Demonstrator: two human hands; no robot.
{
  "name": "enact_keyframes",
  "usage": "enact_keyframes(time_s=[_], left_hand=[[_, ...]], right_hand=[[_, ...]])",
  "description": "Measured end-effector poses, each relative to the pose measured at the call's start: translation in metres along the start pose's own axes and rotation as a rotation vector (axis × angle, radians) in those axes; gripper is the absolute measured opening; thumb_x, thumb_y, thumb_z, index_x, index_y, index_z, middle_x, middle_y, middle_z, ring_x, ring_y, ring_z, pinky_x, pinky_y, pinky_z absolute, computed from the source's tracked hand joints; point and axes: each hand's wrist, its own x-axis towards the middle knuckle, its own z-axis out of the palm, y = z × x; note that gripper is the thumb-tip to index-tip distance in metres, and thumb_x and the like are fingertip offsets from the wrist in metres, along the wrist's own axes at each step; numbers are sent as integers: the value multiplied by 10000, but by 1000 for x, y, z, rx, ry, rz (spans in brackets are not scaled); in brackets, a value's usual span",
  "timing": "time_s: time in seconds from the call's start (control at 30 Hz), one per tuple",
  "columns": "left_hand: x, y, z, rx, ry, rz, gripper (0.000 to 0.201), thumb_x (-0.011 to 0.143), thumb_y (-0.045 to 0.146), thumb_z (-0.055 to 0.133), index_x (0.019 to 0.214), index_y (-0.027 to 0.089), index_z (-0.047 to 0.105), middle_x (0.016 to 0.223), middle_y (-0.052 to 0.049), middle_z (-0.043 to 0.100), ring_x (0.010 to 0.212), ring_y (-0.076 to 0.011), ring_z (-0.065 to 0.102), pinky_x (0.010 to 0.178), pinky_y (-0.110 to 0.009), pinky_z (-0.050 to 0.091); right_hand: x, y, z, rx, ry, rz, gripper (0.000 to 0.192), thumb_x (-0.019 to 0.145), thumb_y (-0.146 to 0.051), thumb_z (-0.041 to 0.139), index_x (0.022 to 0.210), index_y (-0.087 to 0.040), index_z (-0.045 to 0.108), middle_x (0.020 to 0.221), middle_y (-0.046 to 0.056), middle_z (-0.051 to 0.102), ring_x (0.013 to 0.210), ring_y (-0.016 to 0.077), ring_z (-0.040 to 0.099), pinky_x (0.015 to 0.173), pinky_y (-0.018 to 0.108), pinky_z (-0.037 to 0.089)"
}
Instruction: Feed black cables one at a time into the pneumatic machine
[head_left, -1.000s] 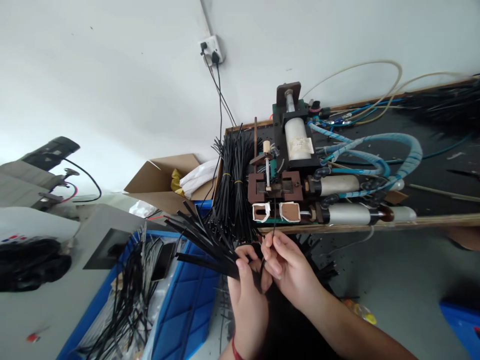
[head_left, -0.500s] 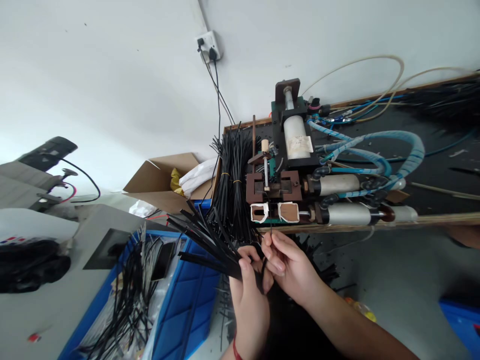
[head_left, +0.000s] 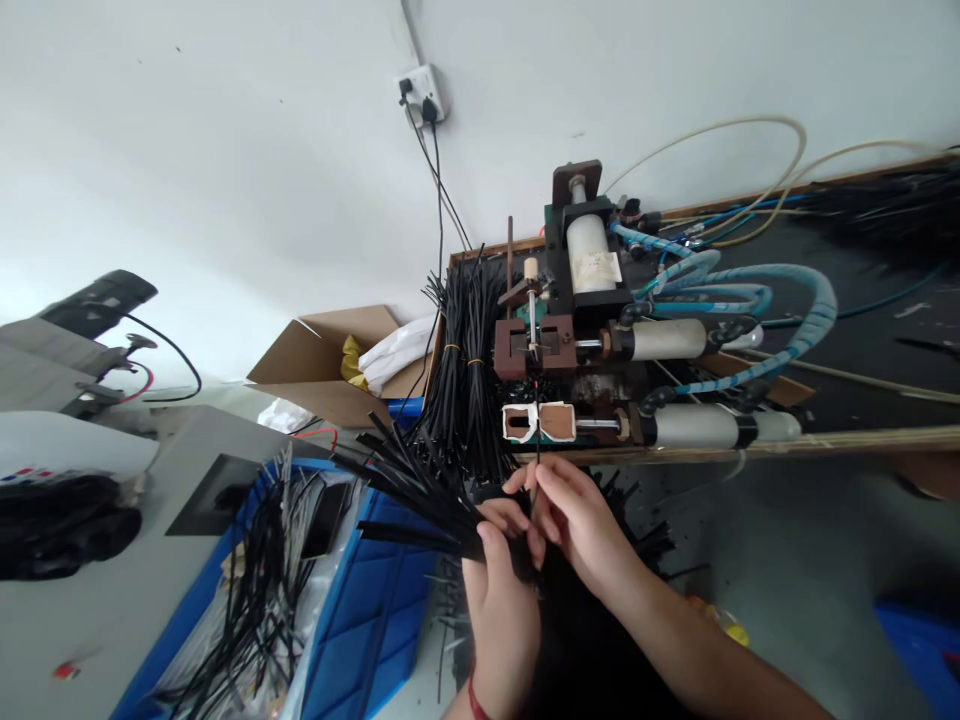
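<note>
My left hand [head_left: 501, 580] grips a fan of flat black strips [head_left: 409, 485] that spread up and to the left. My right hand [head_left: 577, 525] pinches a single thin black strip [head_left: 537, 440] that stands upright in front of the small pneumatic machine [head_left: 570, 330] on the workbench. The strip's tip reaches the gap between the machine's two white-rimmed openings [head_left: 538, 421]. The machine's brown jaw block [head_left: 534, 348] sits apart from those openings, further back.
A bundle of black strips tied with yellow bands [head_left: 463, 370] leans left of the machine. Blue hoses [head_left: 757, 295] loop to the right. A blue crate [head_left: 352, 600] with loose black strips sits lower left, an open cardboard box [head_left: 337, 365] behind it. A wall socket [head_left: 421, 95] is above.
The machine's brown jaw block and upper cylinder have slid back, away from the white-rimmed openings. My right hand has raised the single strip slightly toward the openings.
</note>
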Motion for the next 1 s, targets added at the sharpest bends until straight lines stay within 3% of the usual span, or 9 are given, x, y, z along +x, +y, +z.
enact_keyframes(time_s=[0.1,0.23,0.37,0.53,0.6,0.67,0.8,0.93,1.0], left_hand=[[-9,-9,-9,55,42,60,407,1096,488,548,793,219,587,742,3,587,872,-192,606,917,-315,512],[-18,-15,-19,155,24,138,461,1115,480,505,752,216,611,660,-11,550,966,-223,600,1049,-352,437],[-23,-10,-23,92,-162,144,472,1106,484,518,725,209,557,620,9,475,680,-173,518,777,-320,485],[-31,-10,-26,3,-207,-125,302,1048,519,637,1094,221,633,601,90,344,508,-100,323,527,-235,363],[-31,-12,-26,26,-240,-162,317,1043,532,640,1061,217,616,609,91,350,509,-86,295,505,-210,321],[-29,-12,-24,61,-282,-158,365,1048,540,626,914,204,572,612,82,361,518,-78,283,492,-197,291],[-21,-7,-17,123,-268,-173,386,1024,550,659,893,200,563,621,80,370,526,-81,299,485,-199,292],[-14,1,-10,173,-228,-197,407,966,587,724,959,193,622,605,80,389,512,-88,311,471,-213,282],[-12,4,-7,155,-204,-185,442,946,620,732,958,187,643,588,79,397,493,-81,299,460,-212,258]], right_hand=[[-3,-7,-9,-479,-29,-86,312,1054,-462,616,897,-207,701,1013,77,827,693,162,685,623,266,546],[-5,-20,-23,-1108,-157,-64,266,1095,-325,504,983,-222,722,967,71,831,918,244,766,786,325,515],[-9,-27,-31,-1716,-304,145,301,1040,-225,517,880,-197,770,863,109,817,806,261,764,667,314,422],[-21,-35,-36,-1932,-346,361,240,946,-213,625,772,-183,787,898,165,819,845,323,774,639,340,389],[-25,-39,-37,-1936,-255,347,141,898,-199,696,778,-186,770,912,152,806,832,325,756,649,345,396],[-27,-43,-35,-1770,-139,195,87,896,-179,713,822,-207,750,906,102,779,799,282,722,661,339,411],[-31,-44,-20,-976,-132,-207,171,1043,-308,607,997,-250,761,992,66,724,794,211,645,672,319,459],[-30,-35,-2,-642,-127,-292,202,1006,-345,701,868,-230,793,911,68,689,915,237,646,829,349,522],[-26,-28,2,-538,-67,-277,213,991,-354,729,845,-219,807,868,60,694,808,206,646,754,327,536]])
